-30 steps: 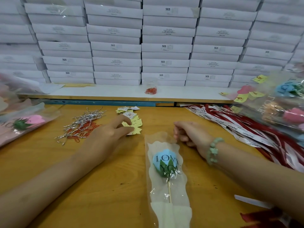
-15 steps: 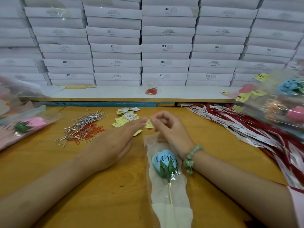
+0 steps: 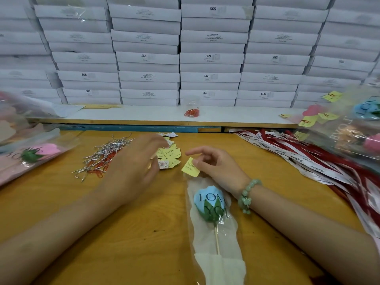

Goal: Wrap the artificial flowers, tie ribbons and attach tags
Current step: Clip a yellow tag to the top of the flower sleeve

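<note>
Boxes (image 3: pixel 209 58): white and flat, stacked in columns that fill the whole back; several are marked "SGS".

Surface (image 3: pixel 144 233): yellow-brown wood. It carries everything listed below except the cup.

Shelf (image 3: pixel 133 115): a white ledge between the boxes and the surface.

Ribbons (image 3: pixel 308 159): a loose heap of red and white strips on the right side of the surface.

Wrapped flowers, right (image 3: pixel 353 128): a pile in clear sleeves over the ribbons, with yellow tags showing.

Wrapped flowers, left (image 3: pixel 30 155): a pile at the left edge, with a pink bloom on top.

Sleeve (image 3: pixel 216 264): clear, lying lengthwise in front of the person at centre right, printed "LOVE YOU".

Flower (image 3: pixel 207 200): a blue bloom with green leaves on a pale stick, inside the sleeve with pale paper behind it.

Left hand (image 3: pixel 133 171): blurred, palm down, fingers reaching toward the tags. Whether it holds anything cannot be told.

Right hand (image 3: pixel 218 165): thumb and a finger pinch the tag, with the forefinger stretched out above it. It sits just beyond the far end of the sleeve.

Ties (image 3: pixel 107 153): a scatter of silver wire left of the left hand, with red clips (image 3: pixel 98 171) mixed in.

Tags (image 3: pixel 168 155): a small pile of yellow and white slips between the two hands.

Bracelet (image 3: pixel 246 194): green beads on the right wrist.

Cup (image 3: pixel 192 110): clear, on the shelf, with red clips inside.

Tag (image 3: pixel 190 167): a yellow slip with writing on it, held at the sleeve's top edge.
</note>
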{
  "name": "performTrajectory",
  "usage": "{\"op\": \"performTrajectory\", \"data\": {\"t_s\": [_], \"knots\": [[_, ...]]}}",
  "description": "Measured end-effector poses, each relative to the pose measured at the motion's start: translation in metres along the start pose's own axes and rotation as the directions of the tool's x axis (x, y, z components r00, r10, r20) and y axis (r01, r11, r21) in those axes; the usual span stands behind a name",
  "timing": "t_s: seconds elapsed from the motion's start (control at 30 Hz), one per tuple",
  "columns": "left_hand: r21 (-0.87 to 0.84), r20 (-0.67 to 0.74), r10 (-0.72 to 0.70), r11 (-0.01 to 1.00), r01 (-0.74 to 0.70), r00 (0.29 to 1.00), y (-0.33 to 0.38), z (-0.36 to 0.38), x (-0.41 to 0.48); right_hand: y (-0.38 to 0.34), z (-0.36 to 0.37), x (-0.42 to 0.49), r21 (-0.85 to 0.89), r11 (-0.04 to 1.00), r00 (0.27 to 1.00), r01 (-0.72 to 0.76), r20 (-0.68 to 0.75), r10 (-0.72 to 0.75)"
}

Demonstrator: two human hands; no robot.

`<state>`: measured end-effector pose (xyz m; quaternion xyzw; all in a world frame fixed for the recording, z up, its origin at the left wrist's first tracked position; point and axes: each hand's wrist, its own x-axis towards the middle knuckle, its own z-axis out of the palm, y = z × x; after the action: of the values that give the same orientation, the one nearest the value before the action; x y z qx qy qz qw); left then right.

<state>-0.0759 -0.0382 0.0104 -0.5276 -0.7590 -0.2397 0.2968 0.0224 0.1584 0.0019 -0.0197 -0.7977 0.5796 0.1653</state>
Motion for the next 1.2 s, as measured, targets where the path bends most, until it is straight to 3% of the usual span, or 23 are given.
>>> {"op": "performTrajectory", "data": {"t_s": [0.1, 0.27, 0.47, 0.77, 1.0, 1.2], "knots": [[-0.163, -0.094, -0.33, 0.936, 0.313, 0.939, -0.026, -0.005, 0.005, 0.001, 0.0, 0.001, -0.031, 0.999, 0.999, -0.031, 0.028, 0.031], [0.021, 0.145, -0.502, 0.863, 0.505, 0.852, -0.074, -0.014, 0.001, 0.002, 0.0, 0.002, -0.012, 0.999, 0.999, -0.048, 0.002, 0.048], [0.209, 0.325, -0.503, 0.864, 0.458, 0.801, -0.082, -0.006, -0.011, 0.004, 0.0, 0.004, 0.016, 0.999, 0.999, -0.047, 0.006, 0.047], [0.231, 0.254, -0.421, 0.901, 0.368, 0.871, -0.075, -0.01, -0.011, 0.004, 0.0, 0.003, -0.008, 0.998, 0.998, -0.063, 0.019, 0.063], [0.293, 0.233, -0.426, 0.888, 0.354, 0.874, -0.07, -0.013, -0.01, 0.003, -0.001, 0.002, -0.026, 0.999, 0.999, -0.043, 0.011, 0.044], [0.241, 0.125, -0.382, 0.907, 0.346, 0.916, -0.069, -0.013, -0.01, 0.004, -0.004, 0.0, 0.007, 0.999, 0.999, -0.046, -0.003, 0.046]]}}
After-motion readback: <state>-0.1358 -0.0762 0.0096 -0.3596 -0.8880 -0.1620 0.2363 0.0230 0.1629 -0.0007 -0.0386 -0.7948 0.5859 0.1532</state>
